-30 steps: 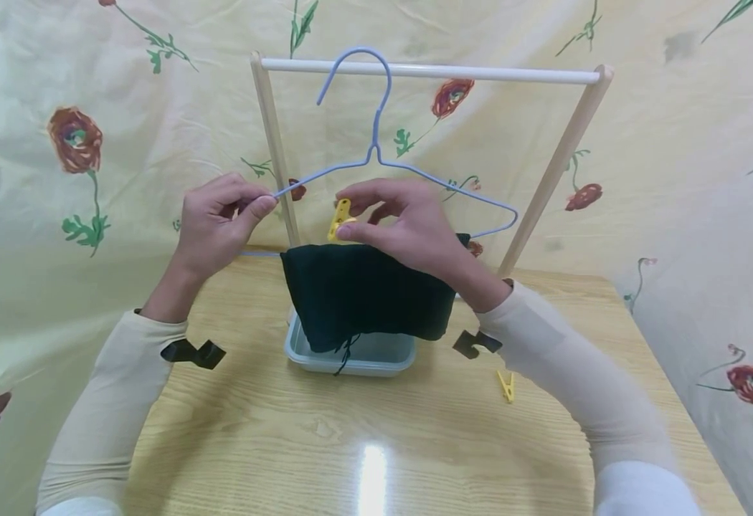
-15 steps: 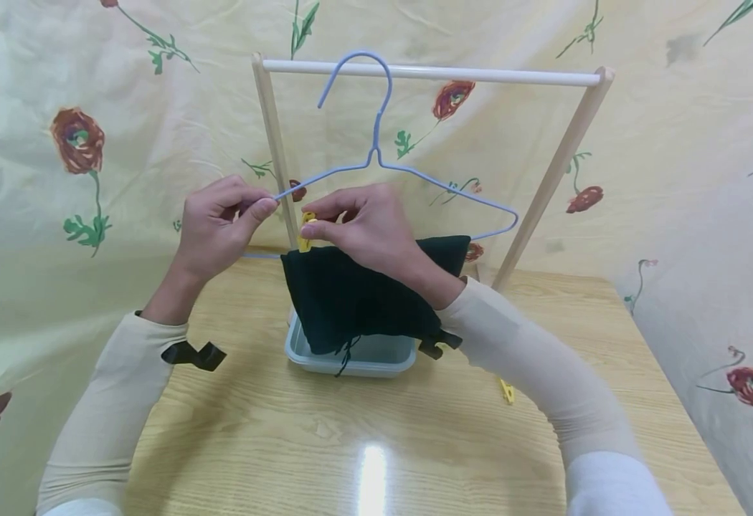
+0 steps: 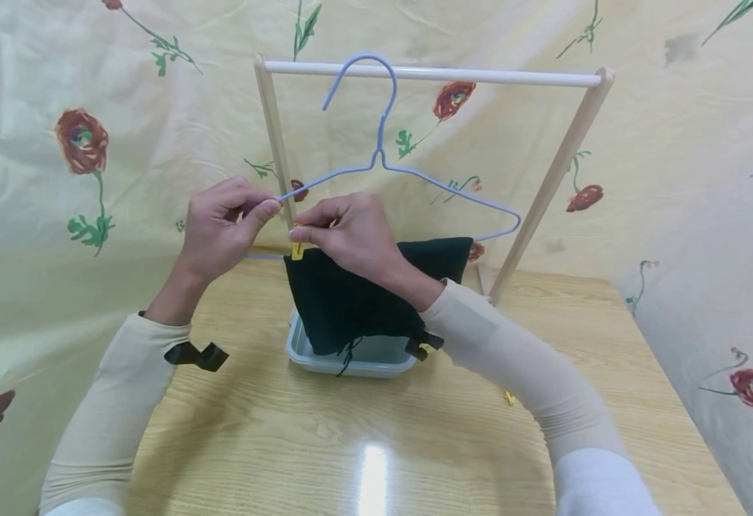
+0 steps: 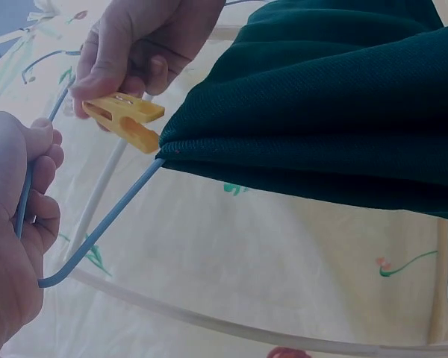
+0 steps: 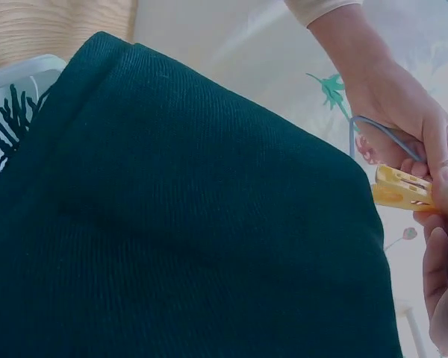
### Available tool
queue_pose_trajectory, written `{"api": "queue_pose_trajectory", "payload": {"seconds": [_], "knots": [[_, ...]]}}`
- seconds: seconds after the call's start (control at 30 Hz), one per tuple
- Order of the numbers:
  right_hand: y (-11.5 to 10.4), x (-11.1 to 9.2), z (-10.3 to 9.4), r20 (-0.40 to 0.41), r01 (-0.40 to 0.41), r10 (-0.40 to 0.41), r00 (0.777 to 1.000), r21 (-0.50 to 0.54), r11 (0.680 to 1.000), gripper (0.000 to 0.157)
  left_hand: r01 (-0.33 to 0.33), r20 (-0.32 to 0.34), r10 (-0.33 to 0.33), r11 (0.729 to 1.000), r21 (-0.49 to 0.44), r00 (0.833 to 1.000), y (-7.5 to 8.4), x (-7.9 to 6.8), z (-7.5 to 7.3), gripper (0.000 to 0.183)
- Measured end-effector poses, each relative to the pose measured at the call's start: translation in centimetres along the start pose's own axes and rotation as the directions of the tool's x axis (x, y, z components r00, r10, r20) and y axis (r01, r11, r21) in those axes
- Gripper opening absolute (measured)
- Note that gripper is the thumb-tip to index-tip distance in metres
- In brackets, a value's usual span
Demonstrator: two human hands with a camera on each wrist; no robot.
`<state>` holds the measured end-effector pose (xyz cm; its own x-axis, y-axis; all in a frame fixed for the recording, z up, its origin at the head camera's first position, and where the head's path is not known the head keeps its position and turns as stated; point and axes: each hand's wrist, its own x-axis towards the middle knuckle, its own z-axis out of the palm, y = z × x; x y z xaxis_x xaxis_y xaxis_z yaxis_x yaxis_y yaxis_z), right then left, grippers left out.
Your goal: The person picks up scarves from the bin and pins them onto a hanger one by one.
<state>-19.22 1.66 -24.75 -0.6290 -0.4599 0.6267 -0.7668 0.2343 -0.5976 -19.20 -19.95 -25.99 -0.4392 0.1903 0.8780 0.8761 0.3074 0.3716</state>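
The left hand (image 3: 224, 218) grips the hanger (image 3: 381, 136); the right hand (image 3: 353, 233) pinches the clip (image 4: 123, 113), mouth parted at 1 corner of the cloth (image 3: 351, 294), which drapes over the hanger. Released too shallow, the clip could miss the wire, letting the cloth slip off.

No legible text, labels, brands, numbers or signs in the head view, the left wrist view or the right wrist view
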Motion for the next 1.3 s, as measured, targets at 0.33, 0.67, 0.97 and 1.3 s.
{"api": "queue_pose_trajectory", "payload": {"seconds": [0.33,0.67,0.97,1.3], "knots": [[0.1,-0.2,0.7,0.047,-0.014,0.018,0.999,-0.083,0.996,0.020,-0.014,0.016,0.014,1.000,0.027,1.000,0.3,-0.1,0.0,0.005],[0.2,-0.1,0.6,0.080,-0.011,0.024,0.997,-0.169,0.986,0.038,-0.009,0.034,0.007,0.998,0.057,0.999,0.3,-0.4,0.0,0.008],[0.2,-0.3,-0.1,0.129,-0.056,0.072,0.989,-0.124,0.991,0.052,0.002,0.035,-0.004,0.999,0.049,0.999,0.1,-0.6,-0.2,0.013],[-0.5,-1.2,-2.0,0.123,-0.094,0.098,0.988,-0.033,0.995,0.047,0.009,0.024,-0.010,0.998,0.055,1.000,0.2,-0.7,-0.5,0.014]]}}
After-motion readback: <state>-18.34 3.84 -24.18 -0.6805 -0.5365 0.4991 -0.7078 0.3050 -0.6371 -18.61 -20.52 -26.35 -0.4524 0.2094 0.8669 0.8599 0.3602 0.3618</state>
